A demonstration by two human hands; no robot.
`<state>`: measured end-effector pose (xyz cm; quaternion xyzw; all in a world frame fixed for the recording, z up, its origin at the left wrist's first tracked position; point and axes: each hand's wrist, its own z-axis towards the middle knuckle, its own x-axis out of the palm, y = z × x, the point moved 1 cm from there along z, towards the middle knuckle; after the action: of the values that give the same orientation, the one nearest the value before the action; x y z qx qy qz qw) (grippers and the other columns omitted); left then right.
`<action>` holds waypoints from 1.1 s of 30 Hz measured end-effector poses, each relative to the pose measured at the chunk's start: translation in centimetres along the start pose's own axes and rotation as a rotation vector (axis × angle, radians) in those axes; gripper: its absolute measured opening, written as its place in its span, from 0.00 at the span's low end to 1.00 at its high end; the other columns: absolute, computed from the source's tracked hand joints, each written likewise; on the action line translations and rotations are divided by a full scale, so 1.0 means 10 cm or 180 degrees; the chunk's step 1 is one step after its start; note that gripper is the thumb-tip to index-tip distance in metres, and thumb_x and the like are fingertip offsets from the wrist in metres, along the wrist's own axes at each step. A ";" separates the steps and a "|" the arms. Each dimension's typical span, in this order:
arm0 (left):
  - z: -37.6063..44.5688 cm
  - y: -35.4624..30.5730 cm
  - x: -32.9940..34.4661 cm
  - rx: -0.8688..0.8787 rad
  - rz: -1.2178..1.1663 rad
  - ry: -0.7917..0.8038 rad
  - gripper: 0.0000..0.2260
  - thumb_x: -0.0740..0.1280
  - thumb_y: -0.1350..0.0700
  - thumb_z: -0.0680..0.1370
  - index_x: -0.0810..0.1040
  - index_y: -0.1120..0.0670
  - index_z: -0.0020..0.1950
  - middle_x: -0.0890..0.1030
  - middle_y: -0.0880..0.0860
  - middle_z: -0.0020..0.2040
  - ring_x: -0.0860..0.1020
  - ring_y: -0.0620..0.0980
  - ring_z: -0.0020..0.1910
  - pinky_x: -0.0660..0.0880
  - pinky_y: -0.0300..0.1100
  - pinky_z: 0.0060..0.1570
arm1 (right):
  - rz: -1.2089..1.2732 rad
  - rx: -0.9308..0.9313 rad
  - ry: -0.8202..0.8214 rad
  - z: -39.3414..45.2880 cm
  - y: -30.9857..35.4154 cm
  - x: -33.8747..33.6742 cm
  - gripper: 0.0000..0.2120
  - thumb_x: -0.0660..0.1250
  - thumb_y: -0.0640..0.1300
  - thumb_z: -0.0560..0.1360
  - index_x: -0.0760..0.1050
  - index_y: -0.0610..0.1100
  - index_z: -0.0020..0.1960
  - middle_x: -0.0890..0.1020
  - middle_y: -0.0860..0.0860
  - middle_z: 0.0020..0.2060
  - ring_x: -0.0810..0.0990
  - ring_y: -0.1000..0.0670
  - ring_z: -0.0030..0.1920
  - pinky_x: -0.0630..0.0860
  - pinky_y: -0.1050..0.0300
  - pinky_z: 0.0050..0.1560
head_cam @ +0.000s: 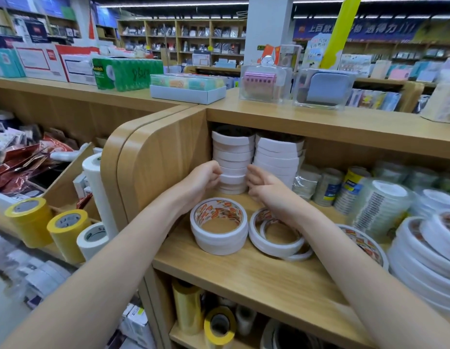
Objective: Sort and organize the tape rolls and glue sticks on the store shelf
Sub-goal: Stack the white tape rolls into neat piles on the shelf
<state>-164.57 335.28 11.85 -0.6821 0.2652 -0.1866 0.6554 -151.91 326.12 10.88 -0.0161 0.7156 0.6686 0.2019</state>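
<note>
While both my hands reach into the back corner of the wooden shelf point(256, 273), I am squaring up the left stack of white tape rolls point(232, 159). My left hand point(206, 180) has its fingers curled against the stack's left side, and my right hand point(263, 185) curls against its right side, so the lower rolls are clasped between them. This column stands against the shelf's side panel, just beside a second white stack point(278, 157) whose rolls sit skewed. In front of my wrists lie a wide double-sided tape roll point(219, 226) with a printed liner and a few thin double-sided rolls point(279, 235) overlapping loosely.

I judge this to be the straightening step, early in the job, since much of the shelf looks untidy; no glue sticks are visible to me. Next I would need gentle, even pressure from both sides to line up the rolls without toppling the tall column, then the same for its neighbour.
</note>
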 end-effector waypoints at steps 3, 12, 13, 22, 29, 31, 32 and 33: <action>0.01 0.04 -0.01 -0.0097 0.0059 0.0008 0.14 0.62 0.49 0.57 0.69 0.54 0.39 0.71 0.64 0.49 0.66 0.52 0.47 0.64 0.51 0.60 | -0.0153 0.0003 0.0070 0.01 0.02 0.01 0.34 0.56 0.30 0.75 0.48 0.48 0.76 0.56 0.46 0.75 0.57 0.51 0.74 0.58 0.56 0.70; 0.00 0.02 0.01 -0.0205 0.0655 0.0299 0.27 0.60 0.42 0.61 0.71 0.56 0.55 0.75 0.59 0.55 0.72 0.56 0.55 0.66 0.52 0.62 | -0.0374 0.0202 0.0210 -0.02 0.02 -0.02 0.34 0.58 0.34 0.77 0.45 0.50 0.76 0.58 0.45 0.74 0.59 0.48 0.73 0.57 0.57 0.67; 0.01 0.04 0.01 -0.0234 0.0670 0.0323 0.30 0.61 0.41 0.60 0.70 0.56 0.57 0.74 0.57 0.55 0.72 0.55 0.55 0.65 0.52 0.62 | -0.0435 0.0248 0.0232 -0.01 0.02 -0.01 0.34 0.58 0.35 0.77 0.45 0.50 0.76 0.58 0.45 0.74 0.58 0.48 0.73 0.57 0.58 0.67; -0.03 -0.02 0.00 -0.0329 0.0587 0.0237 0.25 0.59 0.45 0.66 0.69 0.56 0.60 0.73 0.58 0.62 0.69 0.56 0.62 0.63 0.50 0.62 | -0.0512 0.0344 0.0198 -0.01 0.01 0.04 0.33 0.58 0.32 0.76 0.48 0.44 0.76 0.57 0.47 0.75 0.57 0.49 0.74 0.56 0.55 0.69; -0.09 -0.27 0.06 0.0832 0.0431 -0.0119 0.27 0.52 0.62 0.77 0.52 0.50 0.76 0.61 0.45 0.70 0.58 0.47 0.73 0.57 0.42 0.68 | -0.0691 -0.0584 -0.0124 -0.05 0.18 -0.02 0.38 0.54 0.26 0.72 0.45 0.48 0.76 0.51 0.52 0.75 0.52 0.54 0.74 0.53 0.54 0.74; -0.15 -0.29 0.11 0.1075 0.0853 -0.0057 0.26 0.51 0.61 0.80 0.49 0.49 0.77 0.50 0.45 0.77 0.49 0.44 0.75 0.49 0.42 0.71 | -0.0720 -0.0734 -0.0121 -0.02 0.23 -0.02 0.39 0.53 0.25 0.73 0.43 0.50 0.76 0.50 0.53 0.75 0.52 0.55 0.74 0.54 0.59 0.71; -0.12 -0.28 0.11 0.1093 0.0939 -0.0075 0.25 0.51 0.61 0.80 0.49 0.51 0.77 0.47 0.46 0.77 0.47 0.44 0.75 0.47 0.41 0.71 | -0.0749 -0.0723 -0.0127 0.00 0.24 -0.01 0.39 0.53 0.25 0.73 0.43 0.50 0.76 0.50 0.53 0.75 0.52 0.54 0.74 0.55 0.60 0.70; -0.12 -0.27 0.12 0.1040 0.0935 -0.0098 0.25 0.51 0.60 0.81 0.49 0.52 0.77 0.45 0.47 0.77 0.46 0.44 0.75 0.47 0.40 0.71 | -0.0778 -0.0696 -0.0142 0.02 0.25 0.00 0.39 0.53 0.26 0.73 0.42 0.49 0.76 0.49 0.52 0.75 0.51 0.53 0.74 0.55 0.59 0.71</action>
<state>-164.05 333.55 14.47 -0.5237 0.3179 -0.1193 0.7813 -152.60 326.54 13.23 -0.1100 0.6266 0.7131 0.2945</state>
